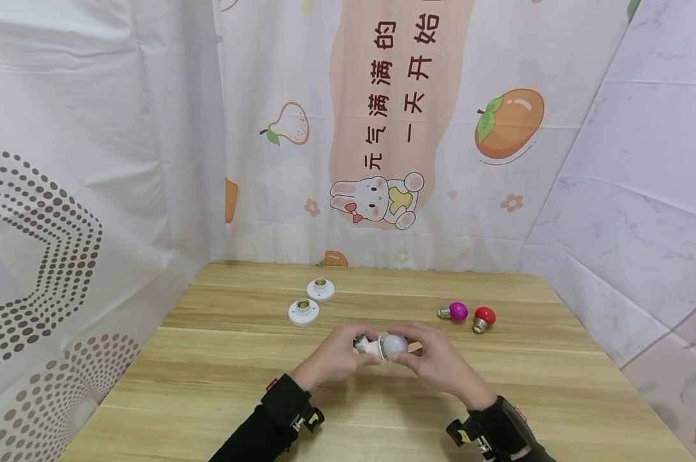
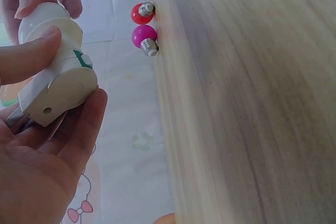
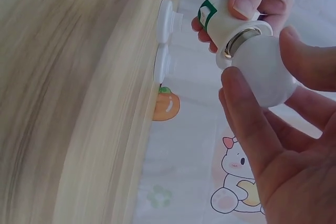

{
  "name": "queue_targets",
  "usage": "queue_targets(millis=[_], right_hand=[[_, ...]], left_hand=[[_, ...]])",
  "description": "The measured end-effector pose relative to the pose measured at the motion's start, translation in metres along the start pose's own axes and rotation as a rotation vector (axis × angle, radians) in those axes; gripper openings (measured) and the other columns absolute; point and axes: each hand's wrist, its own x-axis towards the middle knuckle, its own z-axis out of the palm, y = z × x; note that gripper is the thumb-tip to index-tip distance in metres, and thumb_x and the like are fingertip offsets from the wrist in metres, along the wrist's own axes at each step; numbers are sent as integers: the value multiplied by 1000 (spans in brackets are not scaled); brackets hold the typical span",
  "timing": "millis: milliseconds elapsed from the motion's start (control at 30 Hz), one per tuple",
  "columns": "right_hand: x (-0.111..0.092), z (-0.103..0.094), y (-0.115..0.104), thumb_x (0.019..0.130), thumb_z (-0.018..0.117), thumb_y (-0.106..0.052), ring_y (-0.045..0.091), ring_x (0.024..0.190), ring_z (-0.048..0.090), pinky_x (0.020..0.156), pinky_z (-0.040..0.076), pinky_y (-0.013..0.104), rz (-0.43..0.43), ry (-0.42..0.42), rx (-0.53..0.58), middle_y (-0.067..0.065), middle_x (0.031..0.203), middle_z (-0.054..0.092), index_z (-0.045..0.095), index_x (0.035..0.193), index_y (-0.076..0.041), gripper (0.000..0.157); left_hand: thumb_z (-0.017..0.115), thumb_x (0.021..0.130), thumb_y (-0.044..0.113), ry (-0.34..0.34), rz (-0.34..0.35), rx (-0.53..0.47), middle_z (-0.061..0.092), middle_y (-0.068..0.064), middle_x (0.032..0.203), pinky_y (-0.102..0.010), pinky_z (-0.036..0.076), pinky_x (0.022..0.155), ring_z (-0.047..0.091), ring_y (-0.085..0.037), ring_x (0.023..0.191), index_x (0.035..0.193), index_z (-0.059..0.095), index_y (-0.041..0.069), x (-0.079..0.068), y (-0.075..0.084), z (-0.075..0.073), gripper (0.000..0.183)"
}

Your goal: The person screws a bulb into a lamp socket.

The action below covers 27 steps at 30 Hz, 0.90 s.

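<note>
My left hand (image 1: 339, 354) grips a white plug-in lamp socket (image 2: 65, 80) with metal prongs and a small switch framed in green. My right hand (image 1: 437, 360) pinches a frosted white light bulb (image 3: 265, 71) between thumb and fingers. The bulb's base sits at the socket's mouth, tilted a little, and part of its metal thread shows in the right wrist view. How far the base goes in is hidden by the rim. Both hands are above the wooden table, close together.
Two round white lamp holders (image 1: 304, 312) lie at the back left of the table (image 1: 238, 385). To the right lie a purple bulb (image 1: 458, 312) and a red bulb (image 1: 485, 315). Printed curtains (image 1: 278, 192) stand behind and on both sides.
</note>
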Motion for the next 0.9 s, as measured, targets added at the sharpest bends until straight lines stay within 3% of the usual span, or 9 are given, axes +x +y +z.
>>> queue_targets(millis=[300,533,733,900], right_hand=[[3,1,-3,96,73,-26,19,88,66,67,57,27,80,29,24,5,107,70,70,122,-4,34],[4,3,-8,100,66,-33,19,72,68,64,60,38,222,22,125,7,96,71,69,120,-1,39],[6,5,-10,100,60,-49,20,62,64,57,58,35,314,40,145,5,84,69,71,116,-1,52],[6,5,-9,99,62,-51,21,61,63,54,57,33,331,47,161,6,81,68,72,112,-2,52]], left_hand=[[82,88,17,4,15,-11,66,7,104,-24,50,74,59,-7,88,113,71,12,0,2,0,28],[82,88,18,5,17,-1,66,7,105,-24,50,76,59,-7,89,114,70,11,0,4,0,29],[81,89,18,3,24,17,66,7,104,-24,50,74,58,-7,88,114,70,12,-1,5,1,29],[82,88,18,2,30,26,66,7,103,-23,50,74,58,-6,88,113,70,12,-1,5,1,28]])
